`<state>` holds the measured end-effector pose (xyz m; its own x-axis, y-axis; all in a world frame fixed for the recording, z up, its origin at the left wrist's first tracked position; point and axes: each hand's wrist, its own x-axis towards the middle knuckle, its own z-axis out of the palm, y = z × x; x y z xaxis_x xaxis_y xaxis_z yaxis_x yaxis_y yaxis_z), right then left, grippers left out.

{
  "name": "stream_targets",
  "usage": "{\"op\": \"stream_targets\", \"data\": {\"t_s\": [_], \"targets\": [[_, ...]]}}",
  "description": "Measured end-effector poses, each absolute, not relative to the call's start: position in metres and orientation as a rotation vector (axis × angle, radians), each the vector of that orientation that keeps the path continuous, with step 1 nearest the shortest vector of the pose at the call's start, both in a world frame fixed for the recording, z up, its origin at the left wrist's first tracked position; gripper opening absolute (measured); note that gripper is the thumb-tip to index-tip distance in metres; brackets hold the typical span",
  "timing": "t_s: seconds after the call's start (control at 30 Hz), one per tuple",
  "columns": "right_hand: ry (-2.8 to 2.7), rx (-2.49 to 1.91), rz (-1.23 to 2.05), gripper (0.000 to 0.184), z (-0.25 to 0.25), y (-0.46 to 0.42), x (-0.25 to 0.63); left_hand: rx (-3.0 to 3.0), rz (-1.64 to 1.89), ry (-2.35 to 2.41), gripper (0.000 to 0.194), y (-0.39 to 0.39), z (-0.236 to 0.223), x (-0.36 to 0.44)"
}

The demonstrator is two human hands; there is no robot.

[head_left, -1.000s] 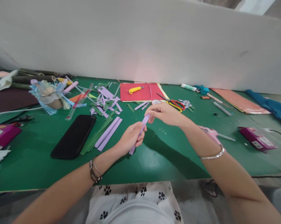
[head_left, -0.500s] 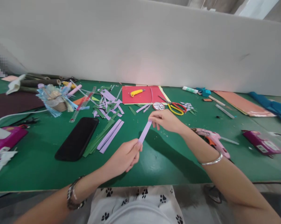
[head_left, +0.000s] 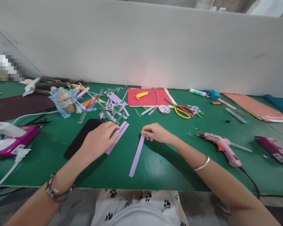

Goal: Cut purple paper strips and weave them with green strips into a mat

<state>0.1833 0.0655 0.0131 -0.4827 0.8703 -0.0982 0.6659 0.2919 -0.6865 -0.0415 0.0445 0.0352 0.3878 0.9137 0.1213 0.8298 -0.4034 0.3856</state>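
Between the fingertips of my right hand is the top end of a purple paper strip. The strip slants down toward the table's near edge. My left hand is open, thumb and fingers apart, over the left side of a pair of purple paper strips. Whether its fingertips touch them I cannot tell. That hand and wrist cover part of a black phone and hide the green paper strips beside it.
Paper scraps, a red sheet with a yellow utility knife, a round tin and scissors lie farther back. A pink glue gun rests at right. Purple power strips stand at both sides.
My left hand has let go of the purple strip's lower end and moved left over the other strips. My right hand still pinches the upper end, now slightly lower and nearer.
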Motion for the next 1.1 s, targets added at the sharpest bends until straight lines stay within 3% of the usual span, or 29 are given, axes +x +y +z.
{"op": "stream_targets", "data": {"t_s": [0.1,0.23,0.37,0.5,0.73,0.9,1.1], "targets": [[-2.37,-1.436,0.845,0.016,0.01,0.067,0.169,2.469,0.172,1.878,0.022,0.068,0.022,-0.042],[-2.408,-1.495,0.757,0.019,0.008,0.07,0.159,2.412,-0.134,1.983,0.02,0.081,0.015,-0.037],[-2.371,-1.517,0.718,0.028,0.009,0.07,0.164,2.407,-0.157,1.978,0.018,0.084,0.016,-0.04],[-2.279,-1.53,0.748,0.026,0.013,0.066,0.174,2.449,-0.161,1.984,0.02,0.086,0.018,-0.043],[-2.209,-1.465,0.898,0.018,0.015,0.055,0.179,2.444,-0.096,1.842,0.038,0.088,0.028,-0.046],[-2.201,-1.454,0.898,0.016,0.019,0.046,0.185,2.245,-0.152,2.186,0.056,0.085,0.025,-0.074],[-2.197,-1.443,0.923,0.015,0.021,0.045,0.188,2.098,-0.086,2.14,0.07,0.086,0.011,-0.089]]}}
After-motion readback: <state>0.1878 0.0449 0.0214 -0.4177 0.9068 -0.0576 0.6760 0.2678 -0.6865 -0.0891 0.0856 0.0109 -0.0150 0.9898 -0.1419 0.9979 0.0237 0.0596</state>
